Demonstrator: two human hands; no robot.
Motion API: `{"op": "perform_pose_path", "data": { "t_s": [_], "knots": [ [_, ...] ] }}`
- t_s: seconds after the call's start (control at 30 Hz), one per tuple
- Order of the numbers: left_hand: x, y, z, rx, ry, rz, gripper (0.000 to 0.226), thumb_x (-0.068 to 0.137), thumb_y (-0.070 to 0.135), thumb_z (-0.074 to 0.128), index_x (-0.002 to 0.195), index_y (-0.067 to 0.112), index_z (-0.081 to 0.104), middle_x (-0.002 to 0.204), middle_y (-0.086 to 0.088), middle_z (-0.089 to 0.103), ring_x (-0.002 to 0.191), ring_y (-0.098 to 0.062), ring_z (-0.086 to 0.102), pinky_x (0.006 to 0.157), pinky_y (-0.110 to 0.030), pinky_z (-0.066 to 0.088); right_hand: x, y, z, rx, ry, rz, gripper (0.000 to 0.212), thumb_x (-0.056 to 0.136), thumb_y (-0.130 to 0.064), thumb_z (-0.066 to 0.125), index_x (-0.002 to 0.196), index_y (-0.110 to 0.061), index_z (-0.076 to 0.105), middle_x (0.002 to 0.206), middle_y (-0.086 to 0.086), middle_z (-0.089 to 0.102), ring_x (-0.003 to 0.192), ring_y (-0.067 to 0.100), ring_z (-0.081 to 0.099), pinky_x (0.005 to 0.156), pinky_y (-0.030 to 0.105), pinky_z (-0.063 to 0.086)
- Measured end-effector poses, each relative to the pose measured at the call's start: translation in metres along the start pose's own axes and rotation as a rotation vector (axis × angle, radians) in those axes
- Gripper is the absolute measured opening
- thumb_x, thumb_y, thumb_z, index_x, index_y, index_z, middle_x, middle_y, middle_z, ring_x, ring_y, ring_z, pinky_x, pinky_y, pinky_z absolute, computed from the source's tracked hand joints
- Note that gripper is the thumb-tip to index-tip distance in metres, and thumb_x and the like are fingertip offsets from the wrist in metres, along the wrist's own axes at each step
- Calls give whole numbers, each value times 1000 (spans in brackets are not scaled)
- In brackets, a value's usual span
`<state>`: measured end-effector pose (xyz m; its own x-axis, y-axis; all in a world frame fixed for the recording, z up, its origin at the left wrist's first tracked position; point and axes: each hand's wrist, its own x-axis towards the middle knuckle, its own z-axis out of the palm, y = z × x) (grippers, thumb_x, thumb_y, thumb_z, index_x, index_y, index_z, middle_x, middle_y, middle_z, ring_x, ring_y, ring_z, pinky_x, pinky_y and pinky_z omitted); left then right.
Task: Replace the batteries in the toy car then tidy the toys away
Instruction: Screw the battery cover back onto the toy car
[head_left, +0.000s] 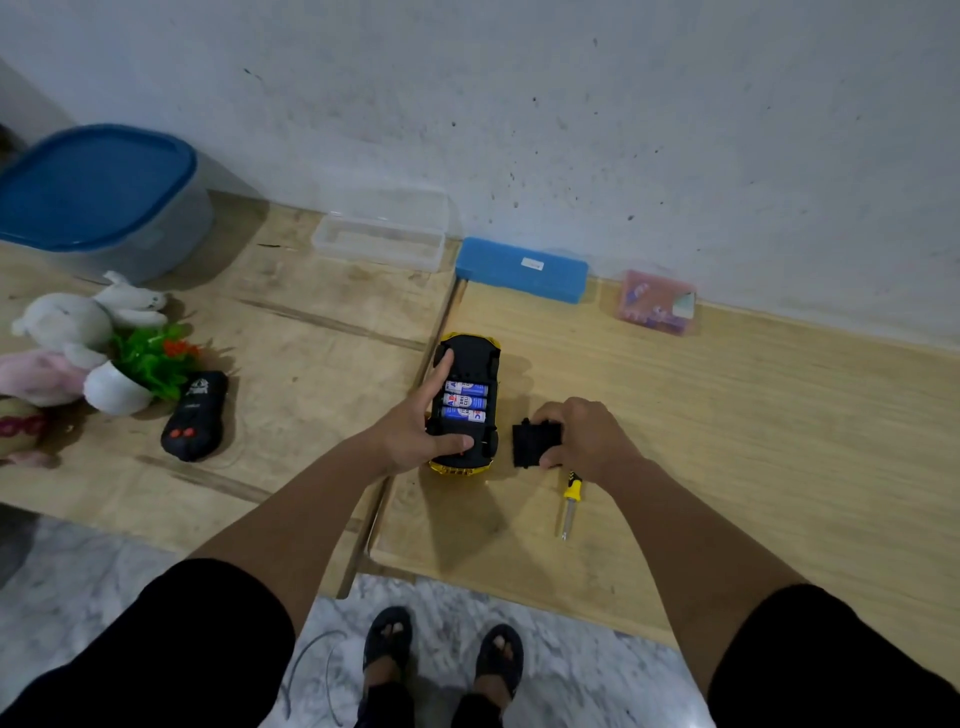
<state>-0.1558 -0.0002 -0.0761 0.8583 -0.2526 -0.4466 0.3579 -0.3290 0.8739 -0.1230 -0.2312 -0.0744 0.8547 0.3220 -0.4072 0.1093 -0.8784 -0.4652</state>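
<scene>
A yellow toy car (470, 364) lies upside down on the wooden table, its black underside up. Its battery bay is uncovered and three blue batteries (464, 401) sit side by side in it. My left hand (415, 426) rests on the car, index finger stretched along the left edge and thumb pressing the near end. Just right of the car, my right hand (582, 439) grips the black battery cover (535, 441) low over the table. A yellow-handled screwdriver (569, 501) lies on the table under my right wrist.
A black remote control (195, 418) lies to the left, beside plush toys (67, 332) and a small potted plastic plant (137, 371). A blue-lidded tub (98, 197) stands at the far left. Along the wall stand a clear box (382, 236), a blue case (522, 270) and a pink box (657, 301).
</scene>
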Motion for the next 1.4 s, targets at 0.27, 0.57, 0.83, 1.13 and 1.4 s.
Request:
{"op": "perform_pose_path", "data": {
  "t_s": [0.27,0.57,0.83,1.13,1.4],
  "knots": [
    [2,4,-1,23,-32,-19,104,82,9,71,148,44,-2,142,12,35,123,-13,48,97,-26,45,2,-6,-17,326,124,62,35,78,0,70,110,-13,70,94,4,63,84,10,52,63,9,38],
    [2,27,0,36,-51,2,105,82,9,71,148,44,-4,139,10,39,117,-12,51,94,-27,49,4,-31,-65,496,236,-62,39,81,-6,69,116,-23,66,66,-6,47,63,5,44,64,10,39],
    [-2,52,-1,34,-44,64,106,81,12,73,146,47,-4,137,11,40,117,-16,54,92,-38,52,7,-63,-63,423,257,-135,36,80,-8,70,112,-23,69,99,8,69,89,20,61,88,35,51],
    [-6,52,-11,-8,-30,87,107,79,10,75,145,49,1,141,6,43,114,-13,57,93,-38,52,5,-78,-61,342,241,-174,36,82,-9,68,115,-23,67,113,4,67,100,20,60,93,34,49],
    [-9,54,-13,-28,-44,69,107,78,11,76,143,54,3,138,7,45,114,-16,57,91,-48,52,6,-75,-61,405,229,-170,35,80,-10,70,112,-26,68,107,8,69,100,23,61,92,39,51]
  ]
}}
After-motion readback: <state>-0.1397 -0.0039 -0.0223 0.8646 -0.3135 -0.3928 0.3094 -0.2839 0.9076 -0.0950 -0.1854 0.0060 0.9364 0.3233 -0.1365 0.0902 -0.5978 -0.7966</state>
